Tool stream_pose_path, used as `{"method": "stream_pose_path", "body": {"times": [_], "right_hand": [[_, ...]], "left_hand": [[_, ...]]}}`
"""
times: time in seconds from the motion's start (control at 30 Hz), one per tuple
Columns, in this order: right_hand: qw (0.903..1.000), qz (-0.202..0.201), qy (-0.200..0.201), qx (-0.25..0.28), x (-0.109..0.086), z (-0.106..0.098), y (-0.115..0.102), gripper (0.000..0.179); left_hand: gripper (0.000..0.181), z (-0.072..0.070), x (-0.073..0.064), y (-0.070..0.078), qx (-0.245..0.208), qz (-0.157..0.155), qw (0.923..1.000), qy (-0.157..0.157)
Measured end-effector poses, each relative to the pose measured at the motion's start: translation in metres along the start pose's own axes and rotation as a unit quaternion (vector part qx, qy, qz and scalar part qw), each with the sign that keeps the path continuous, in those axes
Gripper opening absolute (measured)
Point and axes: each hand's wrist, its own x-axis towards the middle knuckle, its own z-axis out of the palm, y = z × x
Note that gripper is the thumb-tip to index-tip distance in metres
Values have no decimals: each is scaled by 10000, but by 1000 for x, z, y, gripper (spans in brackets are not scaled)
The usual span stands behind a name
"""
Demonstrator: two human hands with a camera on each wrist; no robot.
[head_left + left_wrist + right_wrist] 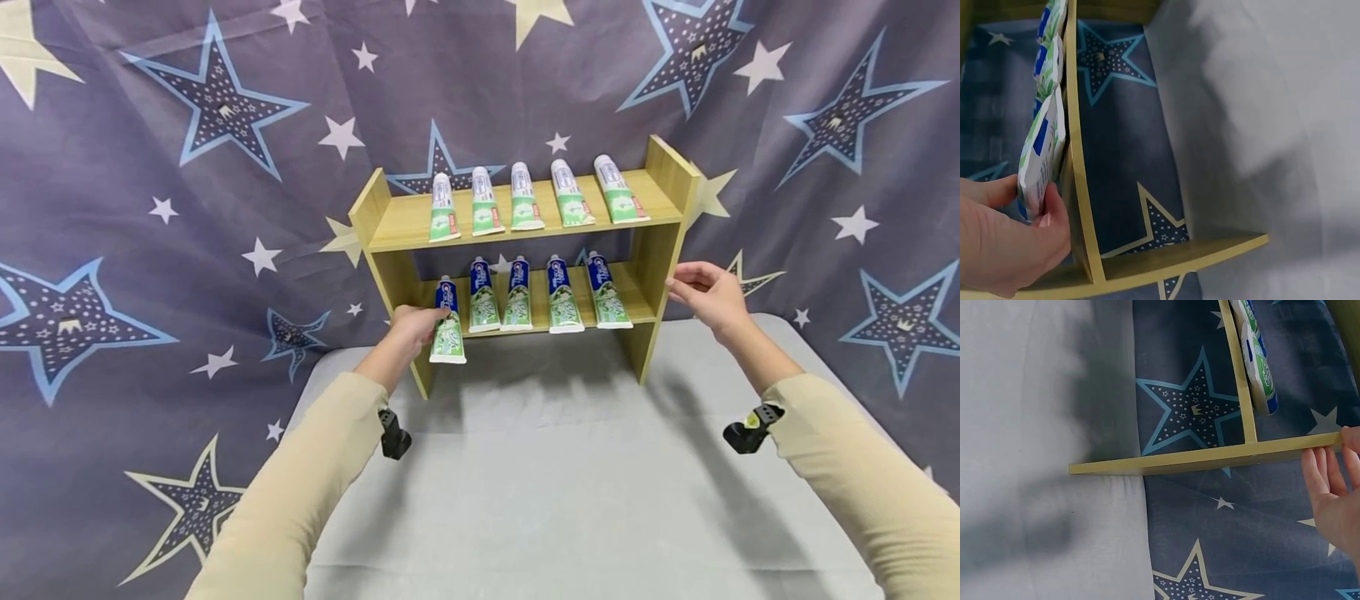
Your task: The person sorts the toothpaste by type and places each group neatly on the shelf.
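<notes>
At the left end of a two-tier wooden rack (660, 250), my left hand (414, 327) pinches a blue, white and green toothpaste tube (447, 337) between thumb and fingers. The tube's flat end sticks out past the lower board's front edge, and its cap points back. Several similar tubes (517, 296) lie to its right on that board. In the left wrist view the held tube (1041, 159) is seen edge-on. My right hand (708, 296) holds the rack's right side panel (1197, 459), fingertips against its outer face and thumb at the front edge.
White and green toothpaste tubes (525, 200) lie in a row on the upper board. The rack stands on a grey cloth-covered table (540, 467), close to a star-printed curtain (480, 67) that hangs behind and on both sides.
</notes>
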Motion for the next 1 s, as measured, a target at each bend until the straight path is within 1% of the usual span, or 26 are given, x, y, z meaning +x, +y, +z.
{"method": "stream_pose_path", "body": {"times": [0.1,0.17,0.23,0.3,0.33,0.37,0.4,0.43,0.47,0.5,0.53,0.57,0.63,0.67,0.7,0.73,0.77,0.8,0.87,0.9,0.93,1.0], "right_hand": [[9998,35,43,-208,-1,-1,0,17],[9998,34,59,-174,-1,-1,0,17],[10000,23,51,-48,-1,1,0,17],[9999,12,1,134,0,3,0,17],[9998,12,-20,200,0,5,-1,17],[9998,11,-30,205,0,7,-1,17],[9998,5,-31,187,0,8,-2,16],[9998,2,-34,181,0,9,-2,16],[9999,-3,-30,150,-1,10,-3,16],[9999,-8,-23,133,-1,11,-3,16],[10000,-18,-1,79,-1,11,-4,16],[10000,-49,-1,9,-2,12,-4,16],[9999,-60,-13,82,-2,12,-5,16],[9999,-71,-18,100,-2,12,-6,16],[9999,-78,-32,137,-2,11,-6,16],[9998,-83,-40,174,-2,11,-7,16],[9998,-81,-45,194,-3,11,-7,16],[9996,-55,-37,258,-3,10,-7,16],[9997,-25,-28,247,-3,9,-6,17],[9997,1,-17,238,-4,8,-6,17],[9999,18,3,154,-4,7,-5,18],[9999,-48,56,-114,-4,5,-3,18]], "left_hand": [[56,9,5,7,377,8,9986,365],[57,14,11,10,590,-12,9965,589],[64,19,41,4,823,18,9929,853],[70,23,89,-10,1083,184,9860,1257],[77,23,112,-18,1274,237,9828,1313],[82,24,138,-28,1505,440,9760,1511],[83,25,162,-36,1743,617,9677,1715],[85,24,169,-39,1880,706,9644,1720],[82,24,173,-42,2088,950,9548,1889],[80,21,164,-38,2278,1029,9517,1782],[76,19,149,-32,2395,1116,9496,1686],[68,18,131,-25,2553,1254,9432,1717],[54,13,84,-7,2725,1384,9407,1471],[47,12,67,-1,2822,1492,9359,1488],[44,10,47,7,2803,1465,9396,1309],[40,10,34,11,2840,1542,9375,1292],[35,10,25,13,2890,1649,9338,1315],[29,11,18,13,2889,1736,9320,1335],[15,12,10,13,2889,1848,9300,1319],[12,13,7,12,2878,1963,9277,1341],[14,13,6,10,2883,2067,9251,1352],[17,13,1,8,2787,2279,9234,1333]]}}
